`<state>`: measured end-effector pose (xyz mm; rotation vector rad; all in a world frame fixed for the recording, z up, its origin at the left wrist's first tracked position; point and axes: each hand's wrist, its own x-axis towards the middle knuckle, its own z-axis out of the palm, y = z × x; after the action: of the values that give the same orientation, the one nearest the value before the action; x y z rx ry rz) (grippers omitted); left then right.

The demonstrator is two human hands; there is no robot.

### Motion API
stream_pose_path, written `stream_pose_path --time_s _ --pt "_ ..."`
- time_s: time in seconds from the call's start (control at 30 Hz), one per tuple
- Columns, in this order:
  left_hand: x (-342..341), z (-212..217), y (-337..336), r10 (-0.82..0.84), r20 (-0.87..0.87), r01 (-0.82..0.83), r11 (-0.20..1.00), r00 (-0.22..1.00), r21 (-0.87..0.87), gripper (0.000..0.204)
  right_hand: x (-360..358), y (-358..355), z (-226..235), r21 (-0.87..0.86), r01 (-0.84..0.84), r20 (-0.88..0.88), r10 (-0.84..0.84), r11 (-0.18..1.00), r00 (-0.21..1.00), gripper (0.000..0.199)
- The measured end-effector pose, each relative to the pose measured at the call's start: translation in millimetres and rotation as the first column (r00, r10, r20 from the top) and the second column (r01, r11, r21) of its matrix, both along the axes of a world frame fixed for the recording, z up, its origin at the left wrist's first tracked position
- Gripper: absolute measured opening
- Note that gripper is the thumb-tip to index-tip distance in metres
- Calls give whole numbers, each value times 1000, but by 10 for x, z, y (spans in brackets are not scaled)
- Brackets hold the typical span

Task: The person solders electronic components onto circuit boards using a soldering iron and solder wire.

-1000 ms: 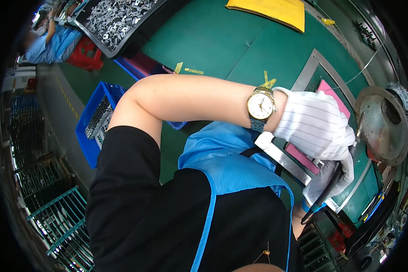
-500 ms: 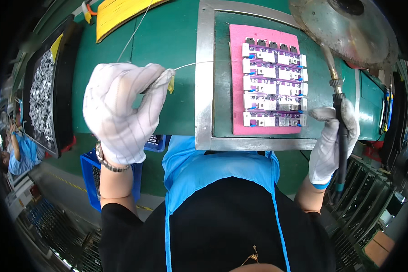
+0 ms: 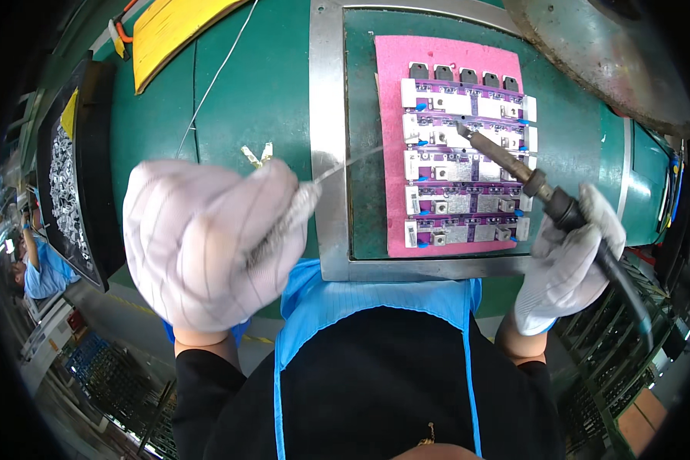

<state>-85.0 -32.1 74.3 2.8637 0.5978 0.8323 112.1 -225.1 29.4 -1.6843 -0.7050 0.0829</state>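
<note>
My gloved left hand (image 3: 215, 238) is closed in a pinch on a thin solder wire (image 3: 353, 161), whose free end points right over the boards. In my gloved right hand (image 3: 571, 264) is a soldering iron (image 3: 504, 156), its tip slanting up and left above the second row of boards; whether it touches cannot be made out. Several purple circuit boards (image 3: 471, 170) with white blocks and blue parts lie in rows on a pink foam sheet (image 3: 391, 65). Black components (image 3: 468, 76) stick out past the top row.
A metal frame (image 3: 328, 92) borders the work area on the green table. A stained metal hood (image 3: 590, 57) hangs at upper right. At left stand a black tray of small metal parts (image 3: 67, 199) and a yellow pad (image 3: 180, 38). Another person (image 3: 46, 268) sits far left.
The soldering iron has swung from upright at the right to slant left over the boards. My left hand has come closer, bringing the wire's end over the boards. The view has shifted slightly.
</note>
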Motion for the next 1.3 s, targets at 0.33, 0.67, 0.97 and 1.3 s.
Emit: stream_pose_path --time_s 0.33,0.67,0.97,1.3 --pt "5 20 -27 -125 -37 121 988 991 -99 39 -36 -116 -120 10 -162 4 162 987 987 33" --pt "6 13 -70 -135 -7 135 990 991 50 44 -37 16 59 -122 -203 8 205 972 979 21" --pt "135 104 10 -246 -85 258 948 966 186 53 20 273 207 -207 -61 -172 25 976 985 23" --pt "305 30 45 -281 -39 282 927 959 247 40 -33 328 249 -220 -63 -131 34 974 991 23"
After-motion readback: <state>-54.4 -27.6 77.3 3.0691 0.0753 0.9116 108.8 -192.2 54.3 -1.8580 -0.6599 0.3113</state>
